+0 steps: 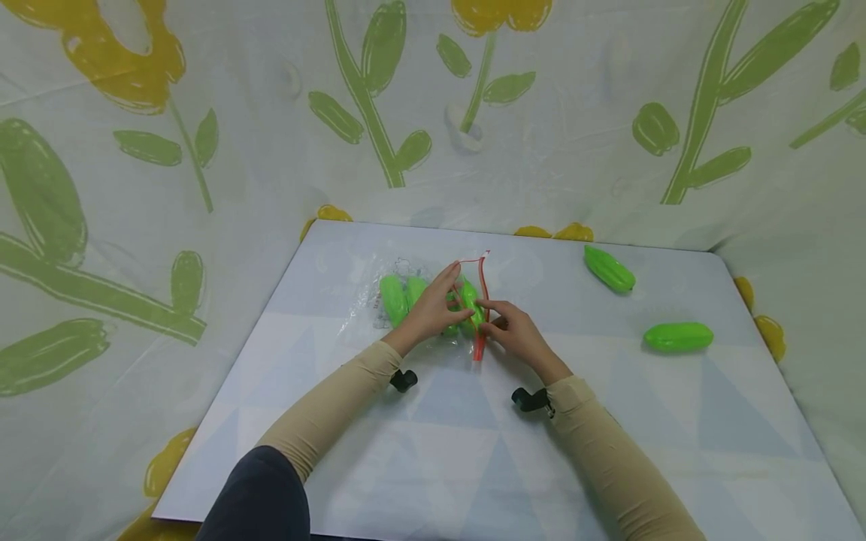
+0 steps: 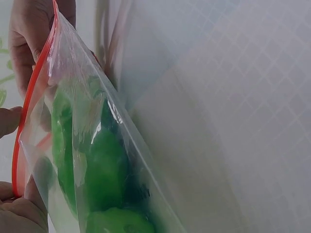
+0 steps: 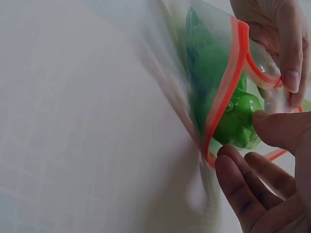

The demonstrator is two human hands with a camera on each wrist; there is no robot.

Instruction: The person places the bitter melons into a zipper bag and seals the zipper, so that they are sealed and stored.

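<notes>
Centre: clear, wrinkled plastic bag [image 1: 363, 306] containing glossy, elongated green pieces [image 1: 395, 300]; dark markings [image 1: 404, 264] illegible. Left hand [image 1: 429, 308] pinches the bag's red rim strip [image 3: 229, 87]. Right hand [image 1: 519, 332]: thumb against a green piece [image 3: 238, 121] at the mouth; whether gripped, cannot tell. Upper right: tapered piece [image 1: 610, 269]. Farther right: smooth oblong piece [image 1: 679, 337].

Seen from the head, the left hand [image 1: 428, 309] covers part of the green toy vegetables [image 1: 394, 299], and dark marks [image 1: 404, 264] on the zip bag [image 1: 480, 348] are too small to read. The left wrist view crops the bag, the right one the right hand [image 1: 519, 334].
</notes>
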